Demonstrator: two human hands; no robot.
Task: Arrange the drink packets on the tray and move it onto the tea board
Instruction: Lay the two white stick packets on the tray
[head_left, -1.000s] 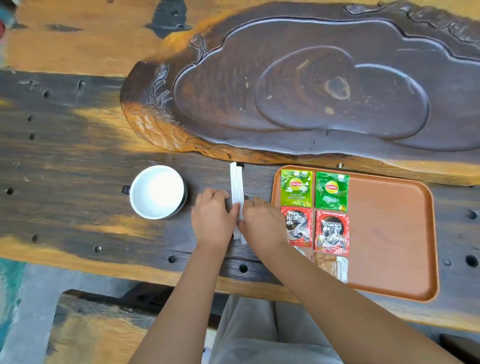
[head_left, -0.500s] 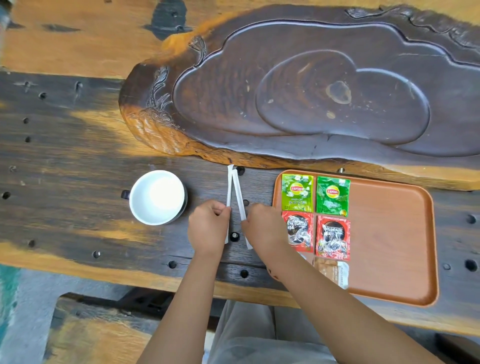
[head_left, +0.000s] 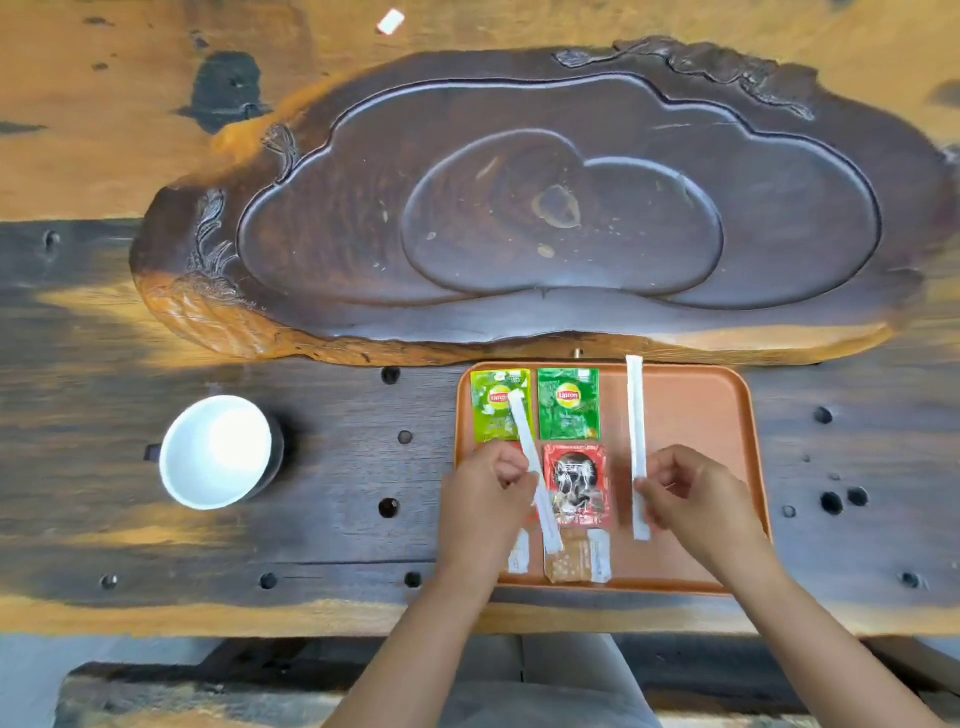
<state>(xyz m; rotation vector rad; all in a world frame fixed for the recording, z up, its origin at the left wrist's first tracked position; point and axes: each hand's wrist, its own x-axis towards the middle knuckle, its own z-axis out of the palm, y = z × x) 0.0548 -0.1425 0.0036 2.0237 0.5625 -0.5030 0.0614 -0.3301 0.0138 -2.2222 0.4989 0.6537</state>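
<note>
An orange tray (head_left: 696, 415) lies on the wooden table just in front of the dark carved tea board (head_left: 545, 208). Two green Lipton packets (head_left: 569, 402) sit side by side at the tray's far left, a red Nescafe packet (head_left: 575, 483) lies below them, and a brown packet (head_left: 574, 561) sits at the near edge. My left hand (head_left: 483, 499) pinches a white stick packet (head_left: 530, 467) tilted over the left packets and hides a second red packet. My right hand (head_left: 696, 499) pinches another white stick packet (head_left: 636, 441), upright over the tray's middle.
A white cup (head_left: 215, 457) stands on the table left of the tray. The dark table (head_left: 337, 467) has several round holes. A small white scrap (head_left: 390, 22) lies at the far edge. The tray's right half is bare.
Both hands lifted the two white stick packets off the table left of the tray and carried them right, over the tray, spreading them apart. The view shifted too.
</note>
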